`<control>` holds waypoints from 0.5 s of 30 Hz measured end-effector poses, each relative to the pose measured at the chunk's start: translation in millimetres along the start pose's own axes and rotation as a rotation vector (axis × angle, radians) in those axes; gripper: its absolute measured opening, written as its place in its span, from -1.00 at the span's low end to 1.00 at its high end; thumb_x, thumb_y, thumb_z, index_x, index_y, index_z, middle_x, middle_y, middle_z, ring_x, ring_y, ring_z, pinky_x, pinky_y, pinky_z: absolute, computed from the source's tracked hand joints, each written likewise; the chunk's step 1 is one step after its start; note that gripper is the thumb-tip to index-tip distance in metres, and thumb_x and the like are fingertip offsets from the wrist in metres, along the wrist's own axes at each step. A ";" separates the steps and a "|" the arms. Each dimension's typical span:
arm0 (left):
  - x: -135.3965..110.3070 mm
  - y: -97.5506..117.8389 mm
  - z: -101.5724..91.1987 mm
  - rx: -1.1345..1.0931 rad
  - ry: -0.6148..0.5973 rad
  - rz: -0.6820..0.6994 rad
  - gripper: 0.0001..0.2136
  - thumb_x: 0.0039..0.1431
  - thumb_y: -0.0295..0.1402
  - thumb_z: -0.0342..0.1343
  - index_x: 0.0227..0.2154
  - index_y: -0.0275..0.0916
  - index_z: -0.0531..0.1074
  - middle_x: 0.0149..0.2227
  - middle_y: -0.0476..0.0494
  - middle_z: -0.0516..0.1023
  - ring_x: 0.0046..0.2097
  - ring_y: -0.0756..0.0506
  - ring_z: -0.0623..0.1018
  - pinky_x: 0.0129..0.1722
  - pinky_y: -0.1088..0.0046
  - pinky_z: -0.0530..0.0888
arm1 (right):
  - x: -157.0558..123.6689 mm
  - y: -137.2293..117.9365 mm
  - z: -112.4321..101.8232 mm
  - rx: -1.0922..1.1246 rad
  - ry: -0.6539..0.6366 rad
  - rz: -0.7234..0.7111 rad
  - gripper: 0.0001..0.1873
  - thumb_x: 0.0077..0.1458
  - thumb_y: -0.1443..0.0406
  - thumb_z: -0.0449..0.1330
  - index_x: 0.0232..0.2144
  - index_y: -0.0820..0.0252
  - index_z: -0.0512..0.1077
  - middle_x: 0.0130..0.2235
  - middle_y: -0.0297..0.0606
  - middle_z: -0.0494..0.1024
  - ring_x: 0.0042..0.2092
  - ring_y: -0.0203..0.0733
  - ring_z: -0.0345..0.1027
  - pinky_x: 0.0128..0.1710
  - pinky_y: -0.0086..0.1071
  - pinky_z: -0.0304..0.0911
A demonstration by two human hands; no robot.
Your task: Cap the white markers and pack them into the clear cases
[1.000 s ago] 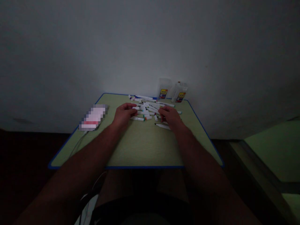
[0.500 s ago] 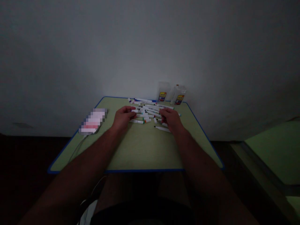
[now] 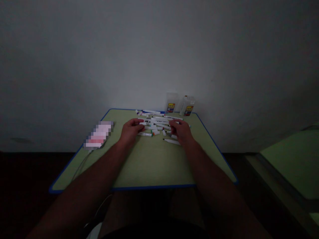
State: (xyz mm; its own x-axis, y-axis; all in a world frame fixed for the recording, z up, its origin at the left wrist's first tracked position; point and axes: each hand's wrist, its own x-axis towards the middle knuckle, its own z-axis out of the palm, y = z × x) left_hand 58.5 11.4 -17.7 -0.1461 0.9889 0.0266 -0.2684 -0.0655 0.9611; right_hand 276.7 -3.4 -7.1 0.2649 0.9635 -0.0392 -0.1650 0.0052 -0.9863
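White markers (image 3: 156, 128) and loose caps lie in a jumbled pile on a small table (image 3: 149, 162). At the pile's left side, my left hand (image 3: 129, 130) is closed, thumb and fingers pinching a short white marker cap (image 3: 143, 123). Over the right side my right hand (image 3: 183, 131) has its fingertips pinched together on a white marker (image 3: 161, 123) pointing left. Where that marker ends is hard to make out in the dim light. An uncapped marker (image 3: 171, 141) with a dark tip lies just below my right hand.
Two clear plastic boxes, a left one (image 3: 170, 107) and a right one (image 3: 188, 109), stand at the back edge by the wall (image 3: 149, 59). A phone (image 3: 99, 134) with a cable (image 3: 81, 166) lies at the left. Blue trim (image 3: 154, 188) borders the table.
The whole scene sits slightly lower in view, as the camera has tilted up. Both hands stay at the pile in nearly the same pose.
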 end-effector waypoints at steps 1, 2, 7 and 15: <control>-0.1 0.3 0.0 -0.001 -0.004 -0.001 -0.69 -0.37 -0.48 0.33 -0.40 -0.31 0.55 -0.52 0.00 0.52 -0.48 0.00 0.51 -0.38 0.44 0.48 | -0.1 -0.3 -0.1 -0.001 0.009 0.003 -0.69 -0.27 0.20 0.40 -0.44 0.24 0.47 -0.62 -0.48 0.39 -0.62 -0.42 0.17 -0.66 -0.51 0.19; -0.3 0.6 0.1 -0.003 -0.006 -0.001 -0.69 -0.38 -0.48 0.33 -0.41 -0.31 0.55 -0.52 0.01 0.52 -0.48 0.00 0.51 -0.37 0.44 0.48 | -0.2 -0.5 -0.2 -0.002 0.016 0.005 -0.69 -0.26 0.20 0.40 -0.43 0.24 0.47 -0.61 -0.48 0.39 -0.61 -0.42 0.17 -0.66 -0.51 0.20; -1.2 1.0 0.4 0.003 -0.021 0.003 -0.68 -0.38 -0.46 0.34 -0.40 -0.31 0.55 -0.53 0.01 0.53 -0.48 0.00 0.51 -0.36 0.44 0.48 | -0.6 -0.8 0.1 0.006 0.029 -0.001 -0.71 -0.24 0.21 0.39 -0.43 0.23 0.46 -0.61 -0.48 0.39 -0.62 -0.42 0.16 -0.66 -0.49 0.20; -2.6 0.0 1.8 0.011 -0.036 0.022 -0.69 -0.37 -0.45 0.35 -0.41 -0.30 0.56 -0.53 0.03 0.53 -0.49 0.02 0.51 -0.37 0.45 0.47 | -1.8 -1.2 0.6 -0.008 0.018 -0.017 -0.73 -0.23 0.22 0.39 -0.45 0.24 0.46 -0.61 -0.48 0.39 -0.62 -0.43 0.17 -0.68 -0.51 0.17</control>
State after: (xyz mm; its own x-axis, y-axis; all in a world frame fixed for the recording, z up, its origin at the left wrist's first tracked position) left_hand 60.6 9.1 -17.3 -0.1169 0.9915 0.0572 -0.2553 -0.0856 0.9631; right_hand 275.8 -5.0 -5.7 0.2844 0.9584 -0.0249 -0.1524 0.0196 -0.9881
